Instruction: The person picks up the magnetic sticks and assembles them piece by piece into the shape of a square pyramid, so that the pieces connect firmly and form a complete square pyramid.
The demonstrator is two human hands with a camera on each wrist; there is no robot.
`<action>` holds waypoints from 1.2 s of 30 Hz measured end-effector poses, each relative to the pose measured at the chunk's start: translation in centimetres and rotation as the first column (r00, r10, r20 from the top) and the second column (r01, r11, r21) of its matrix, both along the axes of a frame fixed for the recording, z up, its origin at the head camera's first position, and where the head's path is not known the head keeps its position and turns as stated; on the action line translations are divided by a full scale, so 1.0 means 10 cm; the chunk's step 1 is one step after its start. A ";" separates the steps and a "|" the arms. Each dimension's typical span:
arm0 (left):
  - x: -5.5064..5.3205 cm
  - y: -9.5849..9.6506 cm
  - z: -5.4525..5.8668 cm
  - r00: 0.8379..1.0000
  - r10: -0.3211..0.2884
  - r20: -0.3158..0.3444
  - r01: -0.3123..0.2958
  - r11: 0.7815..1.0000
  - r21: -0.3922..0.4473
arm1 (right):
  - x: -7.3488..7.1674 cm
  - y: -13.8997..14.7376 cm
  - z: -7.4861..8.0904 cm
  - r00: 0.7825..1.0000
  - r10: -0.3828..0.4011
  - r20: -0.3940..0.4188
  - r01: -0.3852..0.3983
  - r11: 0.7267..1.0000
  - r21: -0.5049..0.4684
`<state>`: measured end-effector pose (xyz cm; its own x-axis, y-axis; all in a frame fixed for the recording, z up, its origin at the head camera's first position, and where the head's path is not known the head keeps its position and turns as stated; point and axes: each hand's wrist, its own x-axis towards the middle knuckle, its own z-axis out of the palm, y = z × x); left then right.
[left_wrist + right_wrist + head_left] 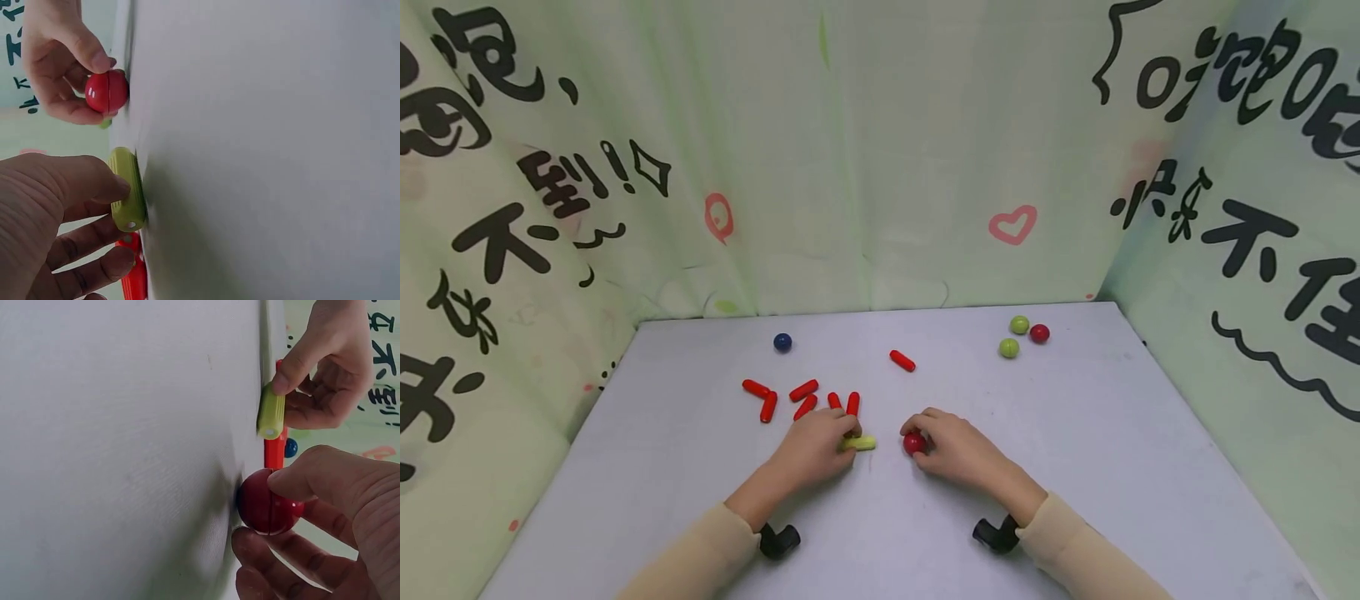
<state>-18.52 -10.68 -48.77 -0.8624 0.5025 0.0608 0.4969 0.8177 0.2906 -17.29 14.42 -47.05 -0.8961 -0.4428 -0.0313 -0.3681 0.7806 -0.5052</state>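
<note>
My left hand [814,448] pinches a yellow-green ribbed stick [863,443] between thumb and fingers, low over the white table. In the left wrist view the stick [127,194] shows a small hole in its near end. To the right, my right hand [961,448] grips a red ball [914,443] with thumb and fingers. A seam runs round this ball [265,503] in the right wrist view; it is at or just above the tabletop. Just beyond my left hand lie several red sticks [768,407], two of them partly hidden by its fingers.
One red stick [902,360] lies apart, farther back. A dark blue ball [782,342] stands at the back left. Two green balls [1009,347] and another red ball [1040,333] sit together at the back right. Printed curtains [865,167] enclose the white table [1150,467].
</note>
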 end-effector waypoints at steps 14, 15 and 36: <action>0.00 0.19 -0.03 1.000 -0.008 0.030 0.006 0.997 0.071 | -0.02 0.01 -0.04 0.999 0.023 0.031 -0.021 0.998 -0.051; 0.00 0.20 -0.03 0.999 -0.011 0.032 0.008 0.997 0.075 | -0.02 0.01 -0.04 0.999 0.024 0.033 -0.023 0.998 -0.051; 0.01 0.27 -0.03 0.998 -0.048 0.041 0.043 0.991 0.127 | -0.01 -0.04 -0.08 0.999 0.030 -0.023 -0.031 0.999 -0.013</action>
